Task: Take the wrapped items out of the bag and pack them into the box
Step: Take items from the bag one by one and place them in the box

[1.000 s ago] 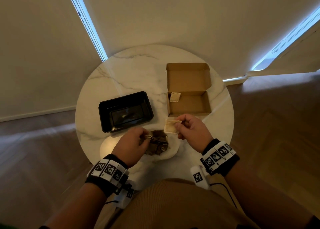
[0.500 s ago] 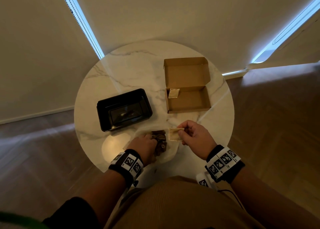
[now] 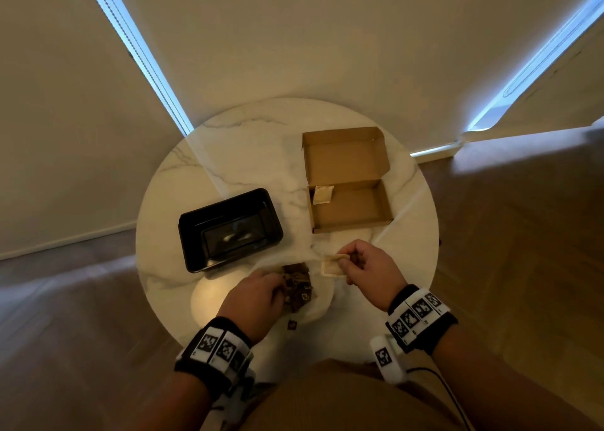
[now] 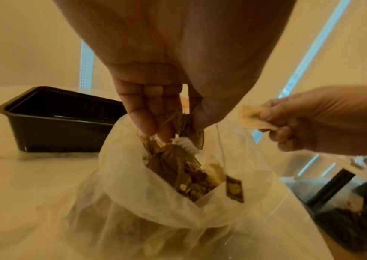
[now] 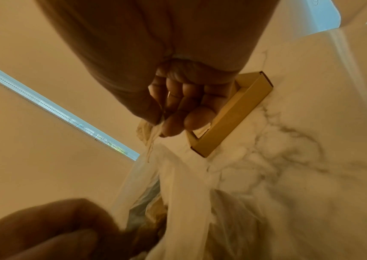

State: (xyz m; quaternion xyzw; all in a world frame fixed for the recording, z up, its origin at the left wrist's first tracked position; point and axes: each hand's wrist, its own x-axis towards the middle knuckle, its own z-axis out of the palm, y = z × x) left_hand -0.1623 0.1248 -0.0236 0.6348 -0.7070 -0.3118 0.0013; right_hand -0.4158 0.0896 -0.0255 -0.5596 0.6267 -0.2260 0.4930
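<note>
A clear plastic bag [image 4: 146,190] lies on the near part of the round marble table [image 3: 248,156], with several brown wrapped items [image 3: 299,288] inside. My left hand [image 3: 261,295] reaches into the bag's mouth and its fingertips [image 4: 153,126] pinch a brown wrapped item [image 4: 191,133] there. My right hand [image 3: 362,265] holds a pale wrapped item [image 3: 331,265] just right of the bag, above the table. The open cardboard box [image 3: 351,208] stands beyond it, with one pale wrapped item [image 3: 323,194] in its back left corner.
A black plastic tray [image 3: 228,228] sits left of the box, just beyond the bag. The table's near edge meets my lap. Wooden floor surrounds the table, and a wall with lit strips rises behind.
My left hand has gone further into the bag and taken hold of a brown item. My right hand stays near the bag with the pale item. The head view has shifted.
</note>
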